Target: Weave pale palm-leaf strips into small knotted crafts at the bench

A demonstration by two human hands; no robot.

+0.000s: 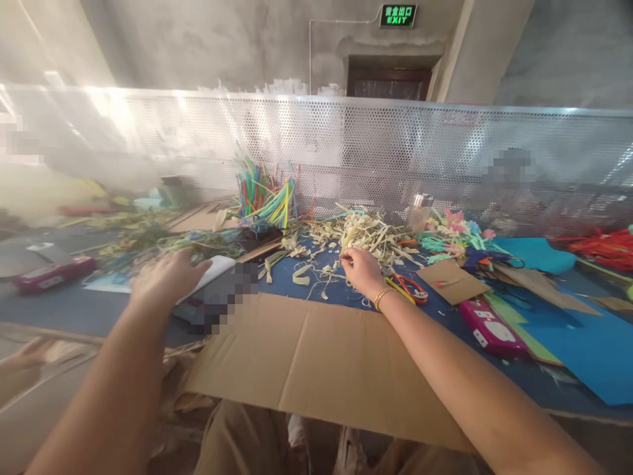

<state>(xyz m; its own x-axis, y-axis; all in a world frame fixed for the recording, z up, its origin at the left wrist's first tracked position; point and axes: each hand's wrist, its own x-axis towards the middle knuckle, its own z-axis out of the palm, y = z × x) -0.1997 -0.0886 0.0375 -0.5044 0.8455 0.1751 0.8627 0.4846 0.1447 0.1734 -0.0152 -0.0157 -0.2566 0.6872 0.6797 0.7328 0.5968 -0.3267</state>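
Note:
My right hand (364, 269), with a bracelet at the wrist, is at the near edge of a loose pile of pale, dry husk-like strips (380, 236). Its thumb and forefinger are pinched on a pale green strip (349, 236). My left hand (165, 277) is slightly blurred, its fingers apart with nothing in them. It is above a white sheet (215, 269) and next to a tangle of green-blue cords (198, 243). A flat piece of brown cardboard (316, 363) extends from the table's near edge over my lap.
Yellow-handled and red-handled tools (408, 290) lie right of my right hand. A purple power strip (492, 328), blue sheets (593, 349) and pastel flowers (457, 227) are farther right. Colourful stems (262, 191) stand before the perforated metal screen (316, 132). Another person's hand (34, 353) shows at left.

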